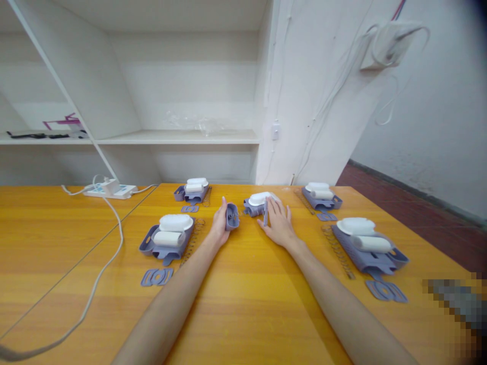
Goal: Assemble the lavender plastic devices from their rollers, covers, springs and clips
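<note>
Grey cup ×1, left fingers gripping | panel ×1, right fingers gripping | white covers ×5

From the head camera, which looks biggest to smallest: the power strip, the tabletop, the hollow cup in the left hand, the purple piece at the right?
1. Tabletop
2. Power strip
3. Hollow cup
4. Purple piece, looking narrow

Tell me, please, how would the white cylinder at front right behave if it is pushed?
The white cylinder would probably roll, since its side is round. It may also slip, as its surface looks smooth. Resting on the purple-grey casing, it could fall off.
</note>
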### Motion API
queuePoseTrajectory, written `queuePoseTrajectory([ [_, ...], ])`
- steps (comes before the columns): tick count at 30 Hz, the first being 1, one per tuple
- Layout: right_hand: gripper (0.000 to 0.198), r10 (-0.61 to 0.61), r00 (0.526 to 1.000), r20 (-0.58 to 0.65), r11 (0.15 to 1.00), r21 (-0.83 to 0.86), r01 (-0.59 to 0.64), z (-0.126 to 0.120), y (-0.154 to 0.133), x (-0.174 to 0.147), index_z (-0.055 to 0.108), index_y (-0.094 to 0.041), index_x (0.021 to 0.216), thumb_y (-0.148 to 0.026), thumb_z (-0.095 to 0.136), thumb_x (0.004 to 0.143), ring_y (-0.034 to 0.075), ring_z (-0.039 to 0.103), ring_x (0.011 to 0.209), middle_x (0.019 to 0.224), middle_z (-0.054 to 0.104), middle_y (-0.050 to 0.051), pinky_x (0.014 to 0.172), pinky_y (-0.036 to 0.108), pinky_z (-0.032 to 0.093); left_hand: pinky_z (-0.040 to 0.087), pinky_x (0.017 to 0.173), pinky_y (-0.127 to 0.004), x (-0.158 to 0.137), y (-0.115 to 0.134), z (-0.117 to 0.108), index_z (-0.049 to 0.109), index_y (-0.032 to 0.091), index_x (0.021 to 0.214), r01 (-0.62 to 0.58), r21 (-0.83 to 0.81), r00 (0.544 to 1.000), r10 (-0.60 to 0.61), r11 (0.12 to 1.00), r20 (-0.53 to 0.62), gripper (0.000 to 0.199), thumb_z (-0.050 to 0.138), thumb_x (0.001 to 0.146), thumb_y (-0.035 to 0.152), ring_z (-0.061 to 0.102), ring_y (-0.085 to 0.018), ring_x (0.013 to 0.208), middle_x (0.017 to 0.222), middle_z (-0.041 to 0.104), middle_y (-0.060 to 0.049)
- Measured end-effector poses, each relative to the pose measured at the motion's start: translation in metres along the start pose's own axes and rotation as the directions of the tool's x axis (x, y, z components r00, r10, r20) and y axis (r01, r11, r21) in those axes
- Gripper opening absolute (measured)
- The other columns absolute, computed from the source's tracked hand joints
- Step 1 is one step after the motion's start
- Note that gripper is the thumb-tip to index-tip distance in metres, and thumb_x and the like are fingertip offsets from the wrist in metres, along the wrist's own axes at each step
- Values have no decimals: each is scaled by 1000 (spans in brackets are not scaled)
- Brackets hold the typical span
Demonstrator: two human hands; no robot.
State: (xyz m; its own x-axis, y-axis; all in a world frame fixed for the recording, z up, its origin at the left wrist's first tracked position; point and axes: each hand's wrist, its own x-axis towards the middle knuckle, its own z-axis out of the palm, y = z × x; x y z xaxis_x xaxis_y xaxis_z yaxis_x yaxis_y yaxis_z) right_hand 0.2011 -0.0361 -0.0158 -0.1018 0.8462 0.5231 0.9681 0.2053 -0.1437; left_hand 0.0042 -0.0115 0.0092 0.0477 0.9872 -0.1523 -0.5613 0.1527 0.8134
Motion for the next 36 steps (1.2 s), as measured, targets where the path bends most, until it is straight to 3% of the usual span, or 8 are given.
queuePoseTrajectory([
  [6,77,129,991,26,991,19,-130,7,6,1,17,-15,143,-47,48,80,34,20,134,147,23,19,104,56,19,48,48,-21,-1,-1,-2,55,15,97,5,6,997,-5,1000,79,56,57,71,65,58,-10,57,84,66,-6],
  [11,73,133,991,-2,991,11,-133,-1,6,2,22,-18,141,-47,48,80,33,30,125,140,36,16,102,58,18,47,46,-20,-5,3,0,52,14,107,80,29,987,-83,996,136,60,55,74,64,59,-10,55,90,68,-8],
  [16,64,111,991,-72,993,-33,-113,-14,2,3,34,-16,137,-45,47,81,31,42,107,116,51,15,98,52,24,47,47,-21,-4,2,0,51,14,113,86,67,983,-95,994,155,62,55,75,63,60,-11,58,95,67,-10],
  [20,55,104,992,-74,994,-24,-106,-14,0,3,45,-17,128,-45,49,80,30,44,102,110,52,15,94,48,29,48,49,-22,-3,0,-2,53,15,112,102,87,980,-115,991,164,61,55,74,63,60,-11,57,94,67,-9],
  [27,51,99,992,-79,993,65,-93,-1,11,4,48,-15,121,-46,48,80,31,32,125,135,39,17,101,47,25,47,52,-20,-1,-1,-2,54,15,109,86,61,978,-95,994,184,58,57,74,61,60,-9,58,91,67,-8],
  [31,63,127,990,-62,983,141,-117,1,13,6,40,-13,125,-48,54,76,31,38,120,126,49,16,99,47,29,47,53,-20,-1,-1,-2,54,15,109,107,73,979,-118,992,169,59,57,73,62,61,-10,58,88,68,-8],
  [36,68,171,983,-72,980,115,-162,-8,8,4,45,-18,121,-54,62,66,30,46,105,113,52,12,89,44,37,47,53,-20,0,-2,-3,57,16,107,69,97,970,-89,993,225,56,61,72,59,62,-11,60,81,66,-5],
])
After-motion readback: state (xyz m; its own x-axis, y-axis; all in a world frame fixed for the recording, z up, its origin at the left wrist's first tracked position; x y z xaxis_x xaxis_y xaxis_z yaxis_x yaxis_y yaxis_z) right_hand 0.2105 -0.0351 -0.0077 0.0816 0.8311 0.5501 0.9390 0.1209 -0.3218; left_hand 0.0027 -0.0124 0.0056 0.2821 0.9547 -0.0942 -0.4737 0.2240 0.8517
